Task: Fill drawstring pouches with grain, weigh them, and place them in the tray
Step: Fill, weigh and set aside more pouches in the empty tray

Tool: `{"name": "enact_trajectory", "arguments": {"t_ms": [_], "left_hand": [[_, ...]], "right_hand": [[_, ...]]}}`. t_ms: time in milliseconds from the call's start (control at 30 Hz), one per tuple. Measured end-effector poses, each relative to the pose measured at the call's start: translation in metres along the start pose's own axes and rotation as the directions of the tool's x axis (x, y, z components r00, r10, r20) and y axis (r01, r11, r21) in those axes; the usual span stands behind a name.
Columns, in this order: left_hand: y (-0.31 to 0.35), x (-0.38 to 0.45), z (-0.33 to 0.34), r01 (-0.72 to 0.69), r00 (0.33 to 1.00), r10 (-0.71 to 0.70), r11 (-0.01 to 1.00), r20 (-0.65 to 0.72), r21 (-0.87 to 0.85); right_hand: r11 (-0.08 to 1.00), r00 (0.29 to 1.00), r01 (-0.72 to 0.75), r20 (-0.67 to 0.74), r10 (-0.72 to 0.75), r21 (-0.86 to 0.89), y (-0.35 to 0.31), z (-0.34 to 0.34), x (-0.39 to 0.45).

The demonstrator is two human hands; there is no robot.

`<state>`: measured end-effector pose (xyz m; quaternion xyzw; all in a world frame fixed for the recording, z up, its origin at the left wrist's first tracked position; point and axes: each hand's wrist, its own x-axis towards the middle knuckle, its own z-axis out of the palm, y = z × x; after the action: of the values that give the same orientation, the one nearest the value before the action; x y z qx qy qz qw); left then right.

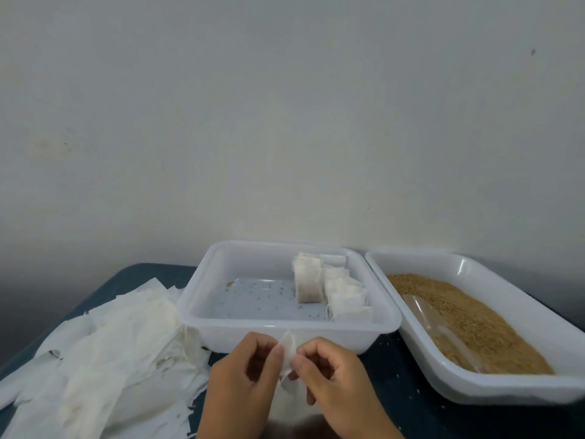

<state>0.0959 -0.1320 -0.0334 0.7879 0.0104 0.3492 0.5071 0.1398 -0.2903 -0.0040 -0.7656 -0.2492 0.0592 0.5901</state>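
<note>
Dark counter (pixel 389 369) under a pale wall: my left hand (pixel 243 372) and right hand (pixel 332 375) each pinch an empty pouch (pixel 287 346) before the tray (pixel 285 324). I'm opening it; next it needs grain (pixel 459 315).

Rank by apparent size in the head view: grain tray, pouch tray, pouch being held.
1. grain tray and pouch tray: look alike, and the grain tray is cut off by the frame edge, so unranked.
2. held pouch, clearly smallest.

two trays (pixel 288 324), two hands (pixel 285 369), one held pouch (pixel 287 345), several filled pouches (pixel 335 289).
</note>
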Motion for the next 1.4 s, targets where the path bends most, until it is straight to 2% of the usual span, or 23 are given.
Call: {"name": "enact_trajectory", "arguments": {"t_ms": [100, 167, 267, 333, 433, 500, 600, 700, 800, 900, 1000, 1100, 1233, 1333, 1400], "left_hand": [[-0.002, 0.004, -0.002, 0.010, 1.000, -0.009, 0.999, -0.030, 0.051], [0.000, 0.004, -0.004, -0.017, 0.999, 0.023, 0.992, -0.041, 0.122], [0.003, 0.003, -0.006, -0.056, 0.997, 0.065, 0.984, -0.047, 0.172], [0.002, 0.003, -0.008, -0.091, 0.994, 0.103, 0.974, -0.045, 0.208], [0.000, 0.005, -0.011, -0.133, 0.989, 0.146, 0.962, -0.034, 0.240], [0.000, 0.004, -0.011, -0.142, 0.988, 0.150, 0.965, -0.020, 0.222], [0.002, 0.003, -0.012, -0.074, 0.997, 0.071, 0.994, 0.038, 0.084], [0.004, 0.003, -0.011, 0.055, 0.989, -0.045, 0.996, 0.139, -0.069], [0.001, 0.004, -0.012, 0.117, 0.956, -0.079, 0.986, 0.283, -0.122], [-0.002, 0.005, -0.017, 0.178, 0.859, -0.064, 0.968, 0.509, -0.178], [0.000, 0.006, -0.020, 0.201, 0.774, -0.034, 0.960, 0.633, -0.193], [0.007, 0.009, -0.022, 0.233, 0.728, -0.021, 0.948, 0.685, -0.219], [0.012, 0.010, -0.023, 0.225, 0.653, 0.061, 0.936, 0.755, -0.271], [0.010, 0.013, -0.027, 0.318, 0.656, -0.026, 0.916, 0.754, -0.245], [0.006, 0.014, -0.028, 0.322, 0.655, -0.053, 0.922, 0.754, -0.214]], "right_hand": [[1.000, 0.993, 0.000, -0.121, -0.001, -0.009, 0.004, -0.001, 0.000], [0.992, 0.985, 0.028, -0.165, -0.047, -0.119, 0.007, 0.001, 0.000], [0.940, 0.967, 0.125, -0.171, -0.187, -0.319, 0.010, 0.002, -0.001], [0.874, 0.922, 0.246, -0.178, -0.344, -0.419, 0.011, -0.001, -0.001], [0.706, 0.813, 0.490, -0.026, -0.582, -0.511, 0.014, -0.007, -0.001], [0.619, 0.784, 0.563, 0.115, -0.611, -0.548, 0.016, -0.009, -0.001], [0.572, 0.800, 0.549, 0.186, -0.570, -0.609, 0.019, -0.009, 0.000], [0.599, 0.844, 0.503, 0.203, -0.497, -0.623, 0.017, -0.012, 0.001], [0.670, 0.870, 0.479, 0.201, -0.451, -0.567, 0.015, -0.012, 0.000], [0.745, 0.883, 0.467, 0.207, -0.421, -0.477, 0.013, -0.012, -0.002], [0.822, 0.901, 0.431, 0.217, -0.375, -0.371, 0.012, -0.013, -0.004], [0.873, 0.914, 0.398, 0.202, -0.351, -0.282, 0.009, -0.013, -0.006], [0.884, 0.913, 0.398, 0.202, -0.355, -0.247, 0.002, -0.016, -0.007], [0.920, 0.927, 0.330, 0.259, -0.273, -0.211, -0.001, -0.020, -0.010], [0.926, 0.926, 0.303, 0.298, -0.231, -0.225, -0.002, -0.023, -0.011]]}}
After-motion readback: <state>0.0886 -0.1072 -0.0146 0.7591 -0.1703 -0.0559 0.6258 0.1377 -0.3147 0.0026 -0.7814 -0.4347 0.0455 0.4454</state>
